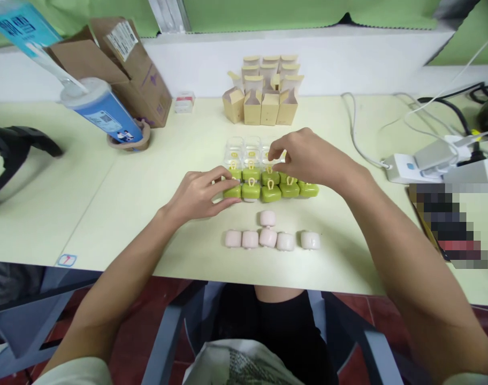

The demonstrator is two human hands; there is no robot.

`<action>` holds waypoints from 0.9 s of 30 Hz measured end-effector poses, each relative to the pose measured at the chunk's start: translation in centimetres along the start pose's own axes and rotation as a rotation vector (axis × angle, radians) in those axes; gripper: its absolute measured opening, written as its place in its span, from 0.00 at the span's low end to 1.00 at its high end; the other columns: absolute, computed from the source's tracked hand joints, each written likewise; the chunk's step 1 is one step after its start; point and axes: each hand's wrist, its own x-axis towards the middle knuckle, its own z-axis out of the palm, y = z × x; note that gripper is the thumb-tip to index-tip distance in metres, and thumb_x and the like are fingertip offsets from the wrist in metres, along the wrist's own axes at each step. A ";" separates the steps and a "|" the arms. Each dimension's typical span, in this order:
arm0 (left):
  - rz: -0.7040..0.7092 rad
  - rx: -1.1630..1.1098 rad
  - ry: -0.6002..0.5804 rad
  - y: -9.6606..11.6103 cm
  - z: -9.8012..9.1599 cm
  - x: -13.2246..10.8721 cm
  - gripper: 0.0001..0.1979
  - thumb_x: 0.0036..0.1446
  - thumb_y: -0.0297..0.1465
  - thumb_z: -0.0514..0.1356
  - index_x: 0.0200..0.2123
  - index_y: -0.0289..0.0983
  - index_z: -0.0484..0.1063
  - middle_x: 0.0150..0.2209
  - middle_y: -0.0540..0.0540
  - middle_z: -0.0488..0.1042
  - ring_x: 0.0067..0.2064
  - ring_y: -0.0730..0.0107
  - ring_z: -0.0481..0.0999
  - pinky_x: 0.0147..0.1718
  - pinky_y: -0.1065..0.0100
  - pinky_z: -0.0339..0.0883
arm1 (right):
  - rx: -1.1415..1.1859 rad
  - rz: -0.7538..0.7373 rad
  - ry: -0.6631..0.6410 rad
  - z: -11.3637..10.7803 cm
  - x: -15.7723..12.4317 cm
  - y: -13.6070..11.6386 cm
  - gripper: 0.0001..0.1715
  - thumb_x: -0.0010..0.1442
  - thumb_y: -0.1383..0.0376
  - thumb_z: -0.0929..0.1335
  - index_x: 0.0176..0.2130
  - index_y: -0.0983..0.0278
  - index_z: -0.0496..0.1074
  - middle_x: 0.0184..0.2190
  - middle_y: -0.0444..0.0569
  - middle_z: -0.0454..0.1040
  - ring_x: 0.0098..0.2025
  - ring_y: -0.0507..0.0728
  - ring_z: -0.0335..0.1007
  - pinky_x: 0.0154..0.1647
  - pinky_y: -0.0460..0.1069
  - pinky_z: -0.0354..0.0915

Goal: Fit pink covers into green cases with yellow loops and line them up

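Two rows of small glossy green cases with cream loops on top stand close together on the table. My left hand is at the left end of these rows, its thumb and fingers around the front left green case. Over the back row, my right hand has curled fingers at the loop of a middle green case. Behind the green cases are clear plastic pieces with yellow marks, partly hidden by my right hand. Several pale pink and white cases lie nearer the table's front edge.
Small open cardboard boxes stand at the back by the wall. To the left are a large carton, a blue canister and a small white-and-red box. Power strips with cables lie right, near a blurred dark item.
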 end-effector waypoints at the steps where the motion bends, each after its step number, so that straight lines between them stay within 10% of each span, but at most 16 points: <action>1: -0.010 0.008 0.018 -0.1 0.1 0.0 0.17 0.71 0.48 0.68 0.50 0.41 0.83 0.43 0.45 0.86 0.30 0.74 0.79 0.27 0.69 0.67 | -0.011 -0.003 -0.045 0.2 0.1 0.3 0.11 0.60 0.73 0.77 0.42 0.60 0.84 0.37 0.52 0.81 0.46 0.68 0.79 0.46 0.60 0.71; 14: -0.016 0.041 0.078 0.1 0.2 0.2 0.07 0.72 0.34 0.65 0.40 0.41 0.84 0.38 0.46 0.84 0.26 0.76 0.73 0.24 0.69 0.61 | -0.115 -0.100 -0.122 0.7 0.1 -0.4 0.13 0.56 0.73 0.82 0.40 0.61 0.83 0.51 0.56 0.76 0.42 0.62 0.76 0.39 0.55 0.67; 27: 0.029 0.057 0.076 0.1 0.5 0.1 0.07 0.72 0.32 0.66 0.38 0.39 0.82 0.38 0.48 0.84 0.26 0.77 0.74 0.25 0.69 0.63 | 0.003 -0.034 -0.132 0.3 0.4 0.1 0.19 0.63 0.81 0.66 0.35 0.61 0.81 0.37 0.52 0.84 0.42 0.62 0.77 0.42 0.56 0.66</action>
